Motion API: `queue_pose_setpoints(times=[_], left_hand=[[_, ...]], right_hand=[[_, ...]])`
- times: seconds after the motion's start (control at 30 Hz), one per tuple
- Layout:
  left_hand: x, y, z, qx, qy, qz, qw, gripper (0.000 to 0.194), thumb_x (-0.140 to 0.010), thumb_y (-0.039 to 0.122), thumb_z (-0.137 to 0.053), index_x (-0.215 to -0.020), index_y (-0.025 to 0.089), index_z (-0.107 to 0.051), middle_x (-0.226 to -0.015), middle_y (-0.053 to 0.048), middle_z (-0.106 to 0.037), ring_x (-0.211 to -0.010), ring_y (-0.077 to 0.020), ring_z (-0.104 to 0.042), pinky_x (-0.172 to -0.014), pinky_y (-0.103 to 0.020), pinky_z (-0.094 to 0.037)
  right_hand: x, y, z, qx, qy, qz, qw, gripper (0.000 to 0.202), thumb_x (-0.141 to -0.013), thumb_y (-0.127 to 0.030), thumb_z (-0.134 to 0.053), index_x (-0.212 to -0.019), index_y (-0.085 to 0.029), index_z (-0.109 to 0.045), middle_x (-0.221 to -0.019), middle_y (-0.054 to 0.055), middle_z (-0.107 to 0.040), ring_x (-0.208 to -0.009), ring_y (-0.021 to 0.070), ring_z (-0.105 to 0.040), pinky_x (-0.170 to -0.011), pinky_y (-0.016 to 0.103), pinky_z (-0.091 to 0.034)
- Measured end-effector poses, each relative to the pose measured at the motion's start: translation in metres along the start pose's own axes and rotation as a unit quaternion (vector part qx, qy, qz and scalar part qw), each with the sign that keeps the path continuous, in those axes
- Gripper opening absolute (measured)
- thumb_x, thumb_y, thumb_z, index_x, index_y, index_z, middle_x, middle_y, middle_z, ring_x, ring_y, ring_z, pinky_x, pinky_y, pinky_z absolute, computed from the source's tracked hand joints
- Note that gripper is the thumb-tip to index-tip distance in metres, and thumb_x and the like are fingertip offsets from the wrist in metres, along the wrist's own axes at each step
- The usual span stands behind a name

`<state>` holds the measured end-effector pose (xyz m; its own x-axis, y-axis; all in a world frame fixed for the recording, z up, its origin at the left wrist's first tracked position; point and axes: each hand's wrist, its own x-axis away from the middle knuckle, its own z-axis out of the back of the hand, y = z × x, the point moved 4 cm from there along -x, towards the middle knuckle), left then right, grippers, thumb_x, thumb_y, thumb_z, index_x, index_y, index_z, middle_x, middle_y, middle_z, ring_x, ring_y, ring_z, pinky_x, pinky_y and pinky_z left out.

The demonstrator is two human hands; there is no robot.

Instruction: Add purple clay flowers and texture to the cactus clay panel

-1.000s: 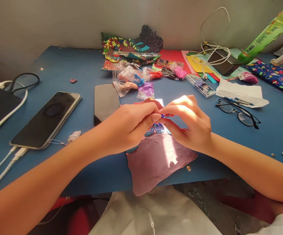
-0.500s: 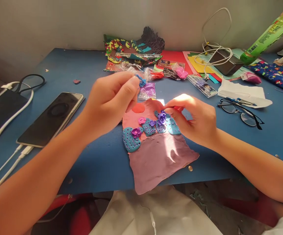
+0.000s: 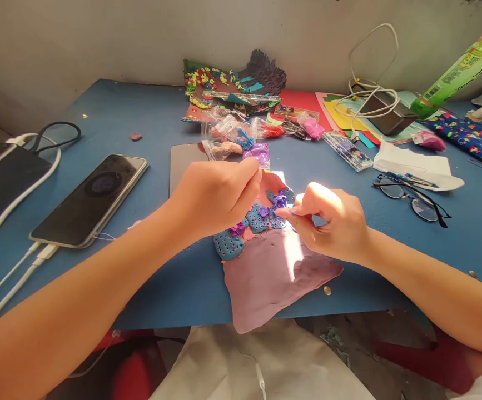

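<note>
Both bare hands are working above a mauve clay-like sheet (image 3: 278, 278), which is lying on the blue table (image 3: 169, 294) directly before the person, its lowest corner reaching slightly over the near edge. The left hand (image 3: 219, 191) is closing narrowly, thumb pressing along the forefinger and the other fingers curling inward; whether a small bit is sitting in that pinch cannot be told. It is hovering over the upper left of the sheet and partly hiding it. The right hand (image 3: 328, 219) is curling loosely, forefinger and thumb standing close together just beside the violet flowers (image 3: 279, 201); whether the tips are touching these or gripping anything cannot be made out. Teal dotted pieces (image 3: 229, 245) are forming a band across the sheet above its mauve part, a magenta flower (image 3: 238, 228) resting near the band's left end. A strip of sunlight is crossing the sheet below the right fingertips. Beyond the left hand, a purple packet (image 3: 259, 153) is lying near a flat device (image 3: 182, 161), which the hand is partly covering. A phone (image 3: 90, 200) is lying to the left, eyeglasses (image 3: 411, 200) to the right.
</note>
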<state>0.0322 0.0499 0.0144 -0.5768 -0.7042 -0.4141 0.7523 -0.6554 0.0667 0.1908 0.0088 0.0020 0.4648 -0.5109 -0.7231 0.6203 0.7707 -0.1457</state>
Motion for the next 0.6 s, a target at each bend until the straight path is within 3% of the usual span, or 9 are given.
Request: queue_pose_setpoints(times=[0.2,0.33,0.6], left_hand=[[0.0003,0.0006,0.0013,-0.017,0.007,-0.009,1.000,0.033,-0.090,0.022,-0.031,-0.064,0.020,-0.052,-0.047,-0.001,-0.047,-0.044,-0.0129,-0.039,-0.045,-0.027,-0.020],[-0.0013,0.0002,0.0013,0.031,-0.019,0.010,0.999,0.030,-0.089,0.021,-0.031,-0.065,0.020,-0.049,-0.048,0.001,-0.045,-0.044,-0.0120,-0.035,-0.045,-0.026,-0.022],[-0.0030,-0.0046,0.0010,0.180,-0.070,0.095,0.977,0.026,-0.092,0.022,-0.032,-0.067,0.021,-0.040,-0.055,0.002,-0.045,-0.050,-0.0113,-0.041,-0.048,-0.026,-0.031]], right_hand=[[-0.0022,-0.0023,0.0002,-0.034,-0.020,0.015,0.999,0.039,-0.091,-0.030,-0.059,-0.063,-0.023,-0.033,-0.044,-0.011,-0.035,-0.039,0.0057,-0.028,-0.039,0.020,-0.026],[-0.0009,-0.0019,-0.0003,-0.030,-0.016,0.023,0.999,0.038,-0.091,-0.030,-0.059,-0.064,-0.023,-0.033,-0.045,-0.011,-0.036,-0.039,0.0059,-0.031,-0.039,0.020,-0.027],[-0.0038,0.0024,-0.0029,-0.050,-0.048,0.002,0.998,0.015,-0.086,-0.026,-0.067,-0.083,-0.022,-0.053,-0.067,-0.005,-0.062,-0.056,0.0080,-0.055,-0.054,0.021,-0.045]])
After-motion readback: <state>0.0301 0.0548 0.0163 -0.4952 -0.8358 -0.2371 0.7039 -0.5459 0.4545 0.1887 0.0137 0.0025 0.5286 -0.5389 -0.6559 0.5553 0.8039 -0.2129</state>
